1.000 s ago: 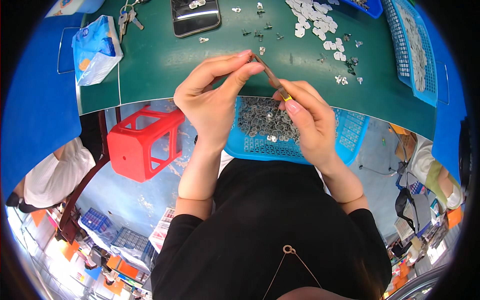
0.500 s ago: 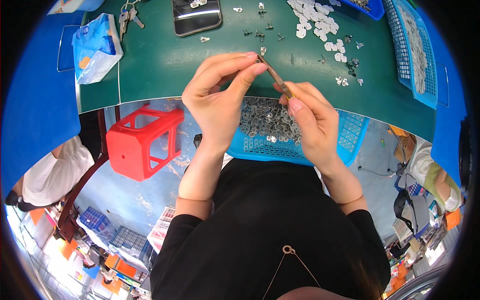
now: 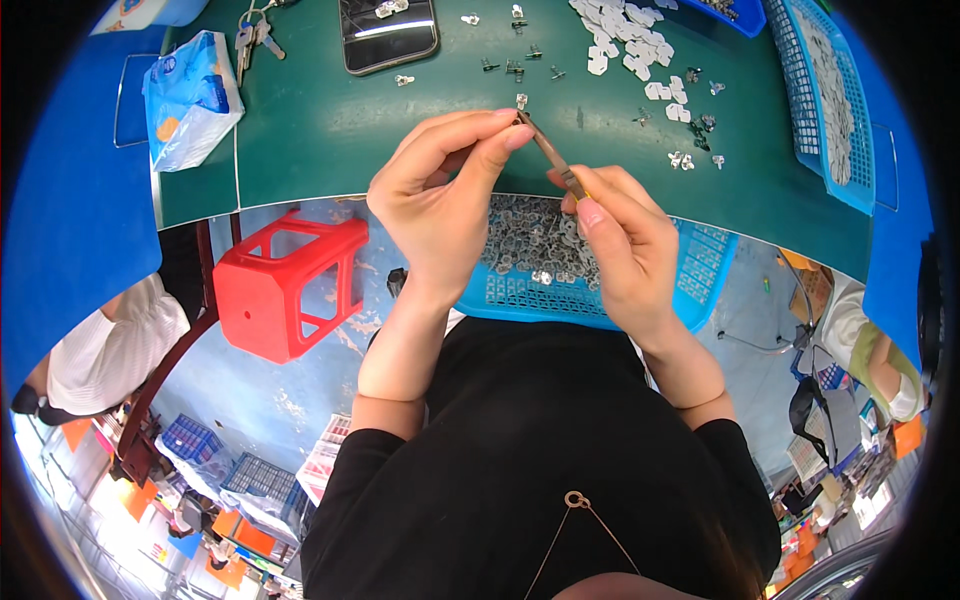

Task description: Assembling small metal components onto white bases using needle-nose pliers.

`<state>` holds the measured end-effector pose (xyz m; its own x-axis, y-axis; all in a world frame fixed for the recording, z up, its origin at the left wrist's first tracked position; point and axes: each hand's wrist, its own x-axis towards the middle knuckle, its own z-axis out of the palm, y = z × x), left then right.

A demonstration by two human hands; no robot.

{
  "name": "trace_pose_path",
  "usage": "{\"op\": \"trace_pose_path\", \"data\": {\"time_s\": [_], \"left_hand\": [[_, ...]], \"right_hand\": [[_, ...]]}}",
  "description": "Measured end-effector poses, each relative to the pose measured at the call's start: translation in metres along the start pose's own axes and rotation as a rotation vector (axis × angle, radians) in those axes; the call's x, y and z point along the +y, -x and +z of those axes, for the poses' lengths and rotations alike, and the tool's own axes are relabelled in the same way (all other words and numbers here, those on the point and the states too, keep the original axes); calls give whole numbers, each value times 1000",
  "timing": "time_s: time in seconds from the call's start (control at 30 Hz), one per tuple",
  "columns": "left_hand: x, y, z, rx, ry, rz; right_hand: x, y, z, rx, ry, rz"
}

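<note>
My left hand (image 3: pixel 445 190) is closed in a pinch, thumb and forefinger together on a tiny part that is mostly hidden. From the right, my right hand (image 3: pixel 628 235) grips metal tweezers (image 3: pixel 548 152), whose tips meet the left fingertips. Both hands are above the near edge of the green table (image 3: pixel 330 140). Just beyond the fingertips lies a small clear-and-metal piece (image 3: pixel 522 101). Several dark little metal parts (image 3: pixel 515 69) are scattered farther back. Below my hands, a blue basket (image 3: pixel 540 308) holds many small metal and clear pieces (image 3: pixel 535 235).
White flat pieces (image 3: pixel 625 40) are heaped at the back right, near a blue basket of white parts (image 3: pixel 838 110). A phone (image 3: pixel 390 38), keys (image 3: pixel 258 38) and a tissue pack (image 3: pixel 192 100) lie to the left. A red stool (image 3: pixel 275 300) stands on the floor.
Both hands keep nearly the same pose, tweezers still at the left fingertips. The table items appear shifted slightly left in the picture.
</note>
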<state>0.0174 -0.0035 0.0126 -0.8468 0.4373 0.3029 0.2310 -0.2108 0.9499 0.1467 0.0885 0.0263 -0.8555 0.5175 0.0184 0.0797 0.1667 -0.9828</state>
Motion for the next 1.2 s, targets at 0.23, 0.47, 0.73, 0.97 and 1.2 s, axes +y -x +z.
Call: {"op": "trace_pose_path", "data": {"time_s": [0.23,0.47,0.73,0.97,1.2], "left_hand": [[-6,2,10,11,169,6],[-5,13,24,102,516,0],[4,19,26,146,702,-60],[5,17,20,132,608,-147],[-5,-1,-16,124,-69,-119]], "right_hand": [[-9,5,2,32,-25,17],[-21,10,5,-19,-522,301],[-29,9,3,-165,-746,481],[-19,8,4,-284,-1111,595],[-14,5,4,-72,-570,480]]}}
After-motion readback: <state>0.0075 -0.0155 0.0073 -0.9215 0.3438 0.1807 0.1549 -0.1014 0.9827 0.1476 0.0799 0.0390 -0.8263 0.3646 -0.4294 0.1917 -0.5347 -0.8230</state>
